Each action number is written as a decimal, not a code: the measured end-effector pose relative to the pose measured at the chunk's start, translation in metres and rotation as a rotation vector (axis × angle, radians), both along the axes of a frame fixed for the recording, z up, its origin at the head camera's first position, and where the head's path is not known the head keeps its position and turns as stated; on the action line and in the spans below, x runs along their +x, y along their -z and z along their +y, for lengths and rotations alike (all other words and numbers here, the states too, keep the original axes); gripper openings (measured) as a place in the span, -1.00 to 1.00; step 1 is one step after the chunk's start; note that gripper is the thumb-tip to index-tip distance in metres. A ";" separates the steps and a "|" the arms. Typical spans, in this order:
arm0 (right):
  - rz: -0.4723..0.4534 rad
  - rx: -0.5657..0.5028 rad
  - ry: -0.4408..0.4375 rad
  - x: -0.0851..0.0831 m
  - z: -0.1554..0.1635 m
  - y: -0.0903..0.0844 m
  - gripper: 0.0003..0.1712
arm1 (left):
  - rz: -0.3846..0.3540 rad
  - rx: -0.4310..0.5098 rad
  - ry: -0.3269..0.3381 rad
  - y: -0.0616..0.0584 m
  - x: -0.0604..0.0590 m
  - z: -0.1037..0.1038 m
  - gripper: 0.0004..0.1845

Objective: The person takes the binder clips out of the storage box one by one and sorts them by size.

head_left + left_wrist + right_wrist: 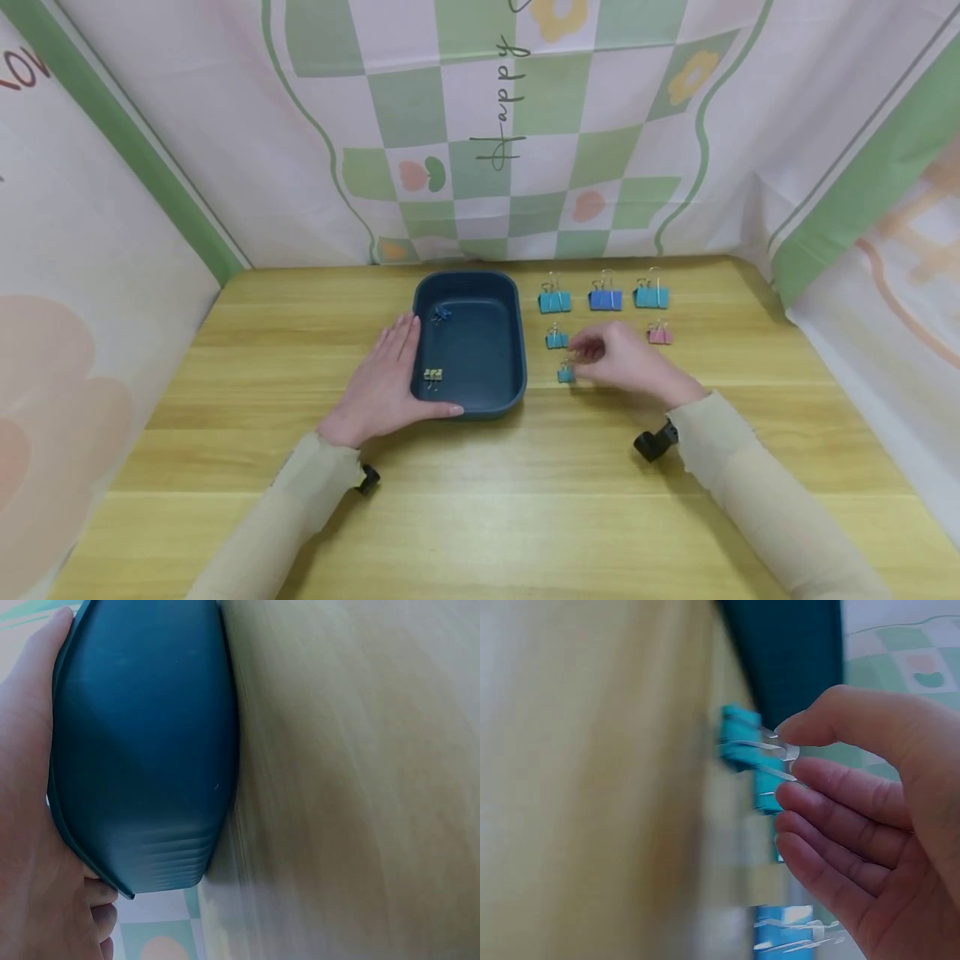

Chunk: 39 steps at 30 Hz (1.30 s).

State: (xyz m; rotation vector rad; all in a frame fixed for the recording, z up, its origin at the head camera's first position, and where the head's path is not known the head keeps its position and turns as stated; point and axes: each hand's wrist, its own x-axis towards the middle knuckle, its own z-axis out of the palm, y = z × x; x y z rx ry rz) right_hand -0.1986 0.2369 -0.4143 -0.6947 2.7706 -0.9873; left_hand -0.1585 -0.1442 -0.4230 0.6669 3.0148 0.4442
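My left hand (pixel 384 383) rests on the left rim of a dark blue tray (pixel 517 367). Its fingers lie fairly straight along that side, and the thumb reaches over the near rim; in the left wrist view the tray's outer wall (pixel 150 750) fills much of the picture. Inside the tray are a small blue binder clip (pixel 442 314) and a small yellow binder clip (pixel 432 375). Right of the tray, my right hand (pixel 618 358) pinches the wire handles of a small teal binder clip (pixel 739 739) between thumb and index finger. That clip is at or just above the tabletop.
Another small teal clip (pixel 557 340) stands just behind the right hand, and a pink clip (pixel 660 335) stands to its right. Farther back are a large teal clip (pixel 555 302), a blue clip (pixel 605 300) and another teal clip (pixel 651 297). A patterned curtain (pixel 540 167) borders the wooden table (pixel 480 517).
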 end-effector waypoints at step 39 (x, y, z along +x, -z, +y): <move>0.123 0.039 -0.344 -0.005 -0.158 -0.012 -0.54 | 0.019 -0.002 0.012 0.004 -0.003 -0.002 0.52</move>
